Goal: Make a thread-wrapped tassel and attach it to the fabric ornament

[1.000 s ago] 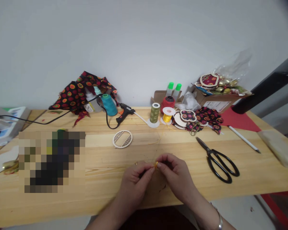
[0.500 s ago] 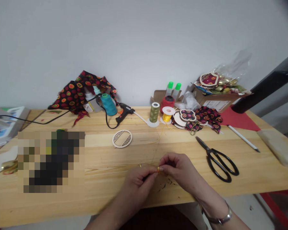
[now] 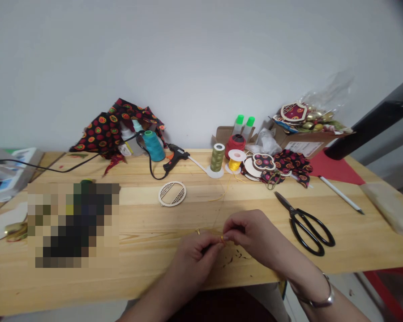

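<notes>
Since the earliest frame, the right hand (image 3: 251, 235) has swung further over with its wrist turned outward, and both sets of fingertips have shifted slightly rightward and nearer the person. At present it pinches a small bit of yellow cord (image 3: 222, 239) between thumb and fingers; the left hand (image 3: 196, 252) grips the same bit from the other side, thumb against forefinger. Cord position: between the meeting fingertips, just above the near part of the table (image 3: 137, 277). Progress, in my judgement: a short length of cord is in hand and being worked, apparently unfinished; whether a loop or knot has been completed cannot be told, the fingers covering most of it. Beyond the hands, an oval wooden frame (image 3: 178, 197) lies flat, untouched, with no cord visible on it. Black-handled scissors (image 3: 293, 212) lie to the right of the right hand, unused. Further back, a spool of yellow cord (image 3: 234, 166) stands upright, a loose strand trailing from it; any link to the held piece is not clear. Beside it stands a green thread cone (image 3: 216, 158), and to the left of that a glue gun (image 3: 177, 154) near a teal thread cone (image 3: 154, 147). Patterned fabric (image 3: 102, 129) is heaped at the far left.
</notes>
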The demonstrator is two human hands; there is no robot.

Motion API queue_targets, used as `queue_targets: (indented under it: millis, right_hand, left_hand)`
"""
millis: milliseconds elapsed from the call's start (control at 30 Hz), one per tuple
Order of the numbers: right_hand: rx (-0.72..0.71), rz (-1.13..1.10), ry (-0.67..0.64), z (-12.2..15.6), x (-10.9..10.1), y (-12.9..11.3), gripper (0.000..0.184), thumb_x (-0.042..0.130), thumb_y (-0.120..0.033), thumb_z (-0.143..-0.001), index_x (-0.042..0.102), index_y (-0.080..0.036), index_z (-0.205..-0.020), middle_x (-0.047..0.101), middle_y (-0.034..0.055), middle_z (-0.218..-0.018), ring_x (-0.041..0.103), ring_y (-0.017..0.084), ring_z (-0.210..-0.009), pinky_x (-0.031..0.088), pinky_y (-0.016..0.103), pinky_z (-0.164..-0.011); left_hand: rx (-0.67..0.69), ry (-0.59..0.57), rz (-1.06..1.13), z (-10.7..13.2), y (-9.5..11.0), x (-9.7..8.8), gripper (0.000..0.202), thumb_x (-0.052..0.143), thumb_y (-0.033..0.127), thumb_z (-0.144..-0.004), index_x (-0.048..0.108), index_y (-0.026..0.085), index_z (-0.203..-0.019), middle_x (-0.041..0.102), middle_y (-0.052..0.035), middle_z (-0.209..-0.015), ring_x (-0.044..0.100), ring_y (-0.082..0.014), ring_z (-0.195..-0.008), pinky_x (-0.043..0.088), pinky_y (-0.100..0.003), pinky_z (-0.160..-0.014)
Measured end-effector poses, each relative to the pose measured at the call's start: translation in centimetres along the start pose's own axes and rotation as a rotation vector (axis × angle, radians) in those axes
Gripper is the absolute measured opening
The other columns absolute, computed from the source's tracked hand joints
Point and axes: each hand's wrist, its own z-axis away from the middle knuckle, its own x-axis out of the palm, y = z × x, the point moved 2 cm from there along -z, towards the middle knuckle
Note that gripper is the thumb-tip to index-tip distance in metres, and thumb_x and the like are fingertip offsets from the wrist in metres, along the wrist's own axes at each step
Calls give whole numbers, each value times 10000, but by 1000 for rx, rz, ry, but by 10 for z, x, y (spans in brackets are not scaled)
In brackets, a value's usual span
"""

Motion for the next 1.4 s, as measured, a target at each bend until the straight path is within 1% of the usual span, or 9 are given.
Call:
queue_targets:
  millis: [200, 367, 567, 733, 867, 967, 1100, 1233, 1400]
  right_hand:
    - [-31, -6, -17, -3, -2, 1, 181, 581, -74, -698, 684, -218, -661, 639, -41, -593, 531, 107, -552, 358, 205, -517]
    - [-62, -21, -47, -3, -2, -2, 222, 555, -49, -708, 695, -219, -680, 643, -41, -602, 535, 100, -556, 362, 199, -528]
    - [-93, -32, -59, -2, -1, -4, 238, 537, -59, -725, 707, -224, -705, 640, -30, -603, 536, 109, -555, 357, 213, -525]
    - [-119, -23, -84, -2, 1, -8, 238, 528, -62, -746, 701, -224, -728, 644, -29, -625, 541, 111, -569, 363, 216, -537]
    - [-68, -24, -45, -3, 3, -7, 203, 546, -74, -744, 683, -223, -738, 656, -38, -651, 552, 109, -593, 375, 208, -555]
    - [-21, -11, -3, -3, 3, -5, 155, 570, -87, -725, 659, -212, -697, 638, -44, -623, 535, 105, -577, 368, 202, -540]
    - [3, -8, 26, -3, 3, -4, 117, 596, -109, -717, 646, -204, -671, 623, -43, -599, 524, 106, -560, 359, 206, -527]
    - [-5, -8, 23, -4, 3, -5, 125, 598, -115, -728, 658, -205, -667, 618, -44, -592, 519, 101, -555, 353, 205, -524]
    - [-53, -4, -19, -3, 3, -7, 162, 576, -89, -748, 675, -206, -697, 619, -49, -608, 522, 89, -568, 357, 196, -546]
  left_hand:
    - [-14, 9, 15, 0, -1, 0, 206, 529, 240, -817, 733, 246, -787, 711, 4, -689, 602, -165, -646, 416, -238, -613]
    - [-26, 15, 9, -1, 0, -1, 207, 528, 228, -816, 728, 242, -765, 706, 11, -675, 596, -158, -633, 410, -229, -601]
    - [-43, 25, 20, -2, 0, -2, 197, 537, 240, -811, 728, 236, -766, 710, 12, -686, 602, -165, -643, 415, -234, -614]
    - [-66, 13, 67, -2, -1, -3, 219, 526, 258, -825, 741, 256, -867, 724, 12, -737, 619, -174, -699, 424, -239, -653]
    - [-94, 27, 85, 0, -2, -4, 224, 529, 276, -828, 743, 266, -896, 719, 17, -723, 610, -168, -687, 417, -235, -644]
    - [-110, 36, 113, 0, -3, -4, 220, 540, 279, -821, 745, 270, -900, 722, 16, -727, 607, -171, -686, 416, -237, -641]
    - [-119, 41, 132, -1, -1, -5, 217, 548, 271, -816, 746, 272, -904, 720, 15, -725, 608, -172, -700, 417, -238, -655]
    - [-121, 34, 145, -2, -1, -5, 221, 541, 273, -824, 741, 277, -919, 723, 21, -740, 610, -168, -710, 416, -234, -664]
    - [-120, 27, 138, -2, -1, -5, 224, 540, 272, -827, 738, 265, -931, 724, 23, -745, 611, -164, -711, 421, -230, -668]
